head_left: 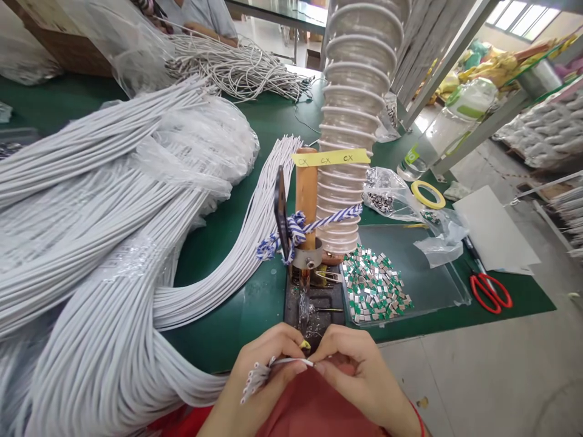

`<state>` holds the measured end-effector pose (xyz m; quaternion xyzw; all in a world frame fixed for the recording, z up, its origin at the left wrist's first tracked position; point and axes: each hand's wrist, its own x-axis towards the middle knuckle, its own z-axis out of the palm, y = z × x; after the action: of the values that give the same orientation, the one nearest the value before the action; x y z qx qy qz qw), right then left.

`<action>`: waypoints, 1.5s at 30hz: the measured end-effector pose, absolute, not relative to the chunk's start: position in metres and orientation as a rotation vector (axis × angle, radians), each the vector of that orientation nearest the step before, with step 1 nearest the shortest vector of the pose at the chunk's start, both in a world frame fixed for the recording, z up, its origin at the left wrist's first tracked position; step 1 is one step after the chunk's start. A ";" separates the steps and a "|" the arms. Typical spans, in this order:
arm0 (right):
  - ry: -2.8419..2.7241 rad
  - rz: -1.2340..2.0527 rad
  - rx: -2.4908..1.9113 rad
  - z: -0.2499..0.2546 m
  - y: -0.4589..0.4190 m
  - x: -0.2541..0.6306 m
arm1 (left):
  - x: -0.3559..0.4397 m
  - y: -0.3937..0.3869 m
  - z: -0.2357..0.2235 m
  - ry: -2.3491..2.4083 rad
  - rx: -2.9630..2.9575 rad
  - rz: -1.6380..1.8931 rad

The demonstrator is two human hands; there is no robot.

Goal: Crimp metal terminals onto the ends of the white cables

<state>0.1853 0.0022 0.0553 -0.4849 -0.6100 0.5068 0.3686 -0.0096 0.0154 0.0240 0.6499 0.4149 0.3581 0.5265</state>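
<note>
- The grip of the left hand (268, 364) is closed round a sheaf of white cables (257, 379), their ends fanned to the left; one white cable (291, 360) lies pinched under the thumb.
- The grip of the right hand (350, 370) is pinched tight at that cable's tip; whether anything else sits there is too small to tell.
- Both forearms angle inward from the bottom of the view, wrists apart, fingers curled, fingertips nearly meeting in front of red clothing (314, 406).
- A green worktop (232, 343) spreads beyond the hands, with a pale tiled floor (450, 370) to its right.
- Big bundles of white cable (100, 243) cover the worktop's left side.
- A ribbed clear hose (359, 91) comes down near the middle.
- Across the worktop, a person in a grey sleeve (212, 18) is partly in view.
- A clear bottle (449, 127) stands tilted in view at right.
- A wooden handle (306, 194) stands upright in a metal clamp (308, 255).
- Red-handled scissors (480, 295) lie near the right edge.
- Small green-and-metal pieces (376, 285) lie heaped beside the hose's foot.
</note>
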 end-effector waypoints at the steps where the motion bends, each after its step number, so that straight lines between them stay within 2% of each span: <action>1: -1.570 1.297 -1.253 0.055 0.002 0.185 | -0.010 0.015 0.024 1.001 1.547 0.861; 10: -1.548 1.204 -1.282 0.055 -0.001 0.181 | -0.010 0.015 0.027 0.965 1.582 0.918; 20: -1.519 1.319 -1.240 0.054 -0.001 0.181 | -0.015 0.012 0.020 0.876 1.586 0.900; 26: -1.598 1.221 -1.294 0.054 -0.004 0.177 | -0.014 0.011 0.020 0.907 1.642 0.834; 34: -1.759 0.914 -1.256 0.055 -0.008 0.173 | -0.004 0.009 0.027 0.991 1.623 0.973; 39: -1.587 1.026 -1.280 0.048 -0.011 0.178 | -0.002 0.010 0.026 1.063 1.562 1.059; 45: -1.468 1.014 -1.339 0.042 -0.015 0.177 | -0.003 0.011 0.027 1.078 1.533 1.038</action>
<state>0.1770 -0.0151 0.0420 -0.5392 -0.5909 0.4083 0.4398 -0.0027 0.0108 0.0268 0.6280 0.4417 0.4254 0.4792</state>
